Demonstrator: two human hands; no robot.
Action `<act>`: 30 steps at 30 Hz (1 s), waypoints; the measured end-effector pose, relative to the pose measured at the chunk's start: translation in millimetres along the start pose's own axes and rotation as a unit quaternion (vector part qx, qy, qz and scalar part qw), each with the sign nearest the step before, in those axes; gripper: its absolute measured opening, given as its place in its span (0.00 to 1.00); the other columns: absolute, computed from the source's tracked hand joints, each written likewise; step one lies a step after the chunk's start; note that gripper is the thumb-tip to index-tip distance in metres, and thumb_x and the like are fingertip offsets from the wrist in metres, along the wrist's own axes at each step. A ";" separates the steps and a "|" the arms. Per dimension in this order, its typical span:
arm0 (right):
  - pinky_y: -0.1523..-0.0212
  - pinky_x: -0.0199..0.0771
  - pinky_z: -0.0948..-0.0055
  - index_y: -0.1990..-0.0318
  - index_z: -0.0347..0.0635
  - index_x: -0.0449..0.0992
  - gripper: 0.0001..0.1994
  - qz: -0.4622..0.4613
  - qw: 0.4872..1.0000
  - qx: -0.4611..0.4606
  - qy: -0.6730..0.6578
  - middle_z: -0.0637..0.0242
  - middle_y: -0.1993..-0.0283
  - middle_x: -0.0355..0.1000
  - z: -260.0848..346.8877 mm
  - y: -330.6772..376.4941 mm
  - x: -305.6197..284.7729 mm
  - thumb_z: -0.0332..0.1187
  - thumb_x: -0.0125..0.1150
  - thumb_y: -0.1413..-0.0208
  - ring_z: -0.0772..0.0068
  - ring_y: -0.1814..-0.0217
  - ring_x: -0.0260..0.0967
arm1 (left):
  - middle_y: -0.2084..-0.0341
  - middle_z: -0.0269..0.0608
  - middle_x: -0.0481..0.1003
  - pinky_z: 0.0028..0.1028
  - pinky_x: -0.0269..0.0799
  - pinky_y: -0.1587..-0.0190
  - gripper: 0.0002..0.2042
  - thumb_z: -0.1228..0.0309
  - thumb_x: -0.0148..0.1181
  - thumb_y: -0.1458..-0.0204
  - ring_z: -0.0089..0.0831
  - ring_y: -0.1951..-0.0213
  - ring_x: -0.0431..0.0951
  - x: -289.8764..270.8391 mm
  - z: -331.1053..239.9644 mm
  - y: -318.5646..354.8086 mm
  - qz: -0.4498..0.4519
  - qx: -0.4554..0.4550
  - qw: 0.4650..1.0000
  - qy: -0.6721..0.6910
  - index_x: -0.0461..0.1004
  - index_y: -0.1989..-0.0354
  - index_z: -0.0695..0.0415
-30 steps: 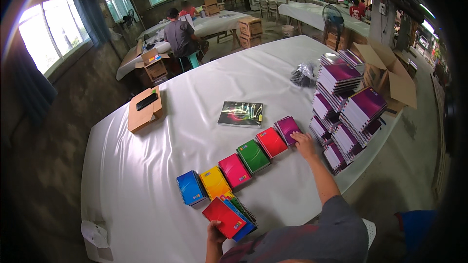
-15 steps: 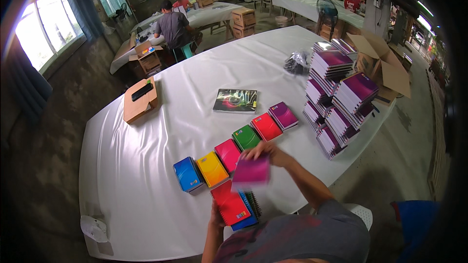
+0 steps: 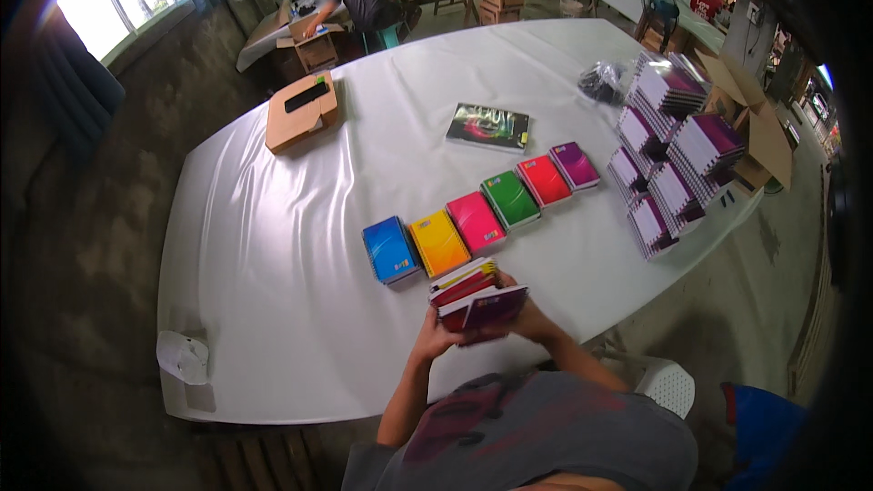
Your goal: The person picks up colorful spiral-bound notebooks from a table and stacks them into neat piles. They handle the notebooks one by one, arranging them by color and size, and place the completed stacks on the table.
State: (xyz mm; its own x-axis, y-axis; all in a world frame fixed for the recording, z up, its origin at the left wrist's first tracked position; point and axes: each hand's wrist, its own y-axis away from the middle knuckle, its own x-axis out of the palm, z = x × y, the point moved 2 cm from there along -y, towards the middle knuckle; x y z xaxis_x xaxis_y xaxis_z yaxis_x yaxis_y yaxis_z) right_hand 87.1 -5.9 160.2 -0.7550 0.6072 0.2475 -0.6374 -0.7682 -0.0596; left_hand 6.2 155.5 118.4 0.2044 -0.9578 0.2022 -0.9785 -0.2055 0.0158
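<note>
Between both my hands, above the table's near edge, is a tilted stack of small spiral notebooks (image 3: 462, 285) with a purple-covered notebook (image 3: 496, 306) facing me. My left hand (image 3: 436, 336) grips the stack's left side; my right hand (image 3: 529, 320) closes on its right side, with some fingers hidden behind it. Just beyond runs a slanting row of notebook piles: blue (image 3: 391, 250), yellow (image 3: 439, 244), pink (image 3: 476, 221), green (image 3: 510, 198), red (image 3: 545, 179) and purple (image 3: 575, 165).
Tall stacks of purple notebooks (image 3: 677, 150) stand at the right, beside an open carton (image 3: 768, 145). A dark shiny-covered book (image 3: 489, 127) lies behind the row. Far left, a phone (image 3: 306, 96) rests on a flat cardboard box (image 3: 284, 130). A white object (image 3: 182, 356) sits at the left edge.
My right hand has brought the purple notebook down to the stack in my left hand. Both hands now hold the stack, which is tipped up. The view has shifted.
</note>
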 end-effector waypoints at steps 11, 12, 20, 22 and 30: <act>0.39 0.54 0.68 0.36 0.49 0.48 0.51 -0.043 0.991 -0.050 0.118 0.64 0.41 0.55 -58.5 -0.7 -15.8 0.30 0.75 0.73 0.68 0.41 0.54 | 0.47 0.46 0.56 0.36 0.54 0.42 0.52 0.64 0.75 0.76 0.37 0.44 0.58 20.3 14.1 -8.8 -0.036 0.139 0.989 -0.014 0.45 0.39 0.55; 0.39 0.54 0.68 0.36 0.48 0.47 0.52 -0.045 0.990 -0.041 0.123 0.64 0.41 0.55 -58.3 -1.0 -13.3 0.30 0.75 0.72 0.68 0.40 0.54 | 0.47 0.47 0.56 0.36 0.54 0.42 0.53 0.64 0.75 0.76 0.38 0.45 0.58 21.6 17.6 -12.0 -0.065 0.160 0.985 -0.028 0.45 0.39 0.55; 0.40 0.53 0.67 0.36 0.44 0.43 0.50 -0.005 0.994 -0.019 0.109 0.61 0.40 0.52 -87.8 5.3 -33.7 0.31 0.72 0.67 0.66 0.39 0.51 | 0.50 0.47 0.58 0.35 0.57 0.43 0.56 0.57 0.77 0.81 0.38 0.46 0.61 23.4 18.1 -14.6 -0.050 0.142 0.989 -0.007 0.46 0.39 0.56; 0.41 0.54 0.68 0.37 0.43 0.43 0.49 -0.048 0.989 -0.075 0.122 0.60 0.42 0.52 -88.2 -1.0 -26.5 0.31 0.72 0.67 0.66 0.41 0.52 | 0.52 0.43 0.60 0.32 0.59 0.45 0.52 0.63 0.78 0.81 0.33 0.50 0.63 19.0 25.9 -17.4 -0.061 0.125 0.988 -0.068 0.51 0.43 0.57; 0.49 0.62 0.68 0.45 0.43 0.52 0.41 -0.045 0.968 -0.098 0.229 0.61 0.50 0.58 -70.4 -3.9 -20.4 0.34 0.72 0.67 0.65 0.47 0.59 | 0.56 0.41 0.64 0.31 0.61 0.47 0.48 0.63 0.79 0.84 0.31 0.52 0.65 12.7 25.0 -16.9 -0.028 0.148 0.987 -0.055 0.57 0.48 0.57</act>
State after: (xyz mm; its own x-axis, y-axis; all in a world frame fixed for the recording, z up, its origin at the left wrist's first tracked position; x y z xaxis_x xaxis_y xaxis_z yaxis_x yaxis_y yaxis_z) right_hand 94.1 -1.0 87.2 -0.6561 0.7302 -0.1907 -0.6868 -0.6825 -0.2502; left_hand 26.0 141.8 96.2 0.2757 -0.9559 0.1013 -0.9185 -0.2931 -0.2655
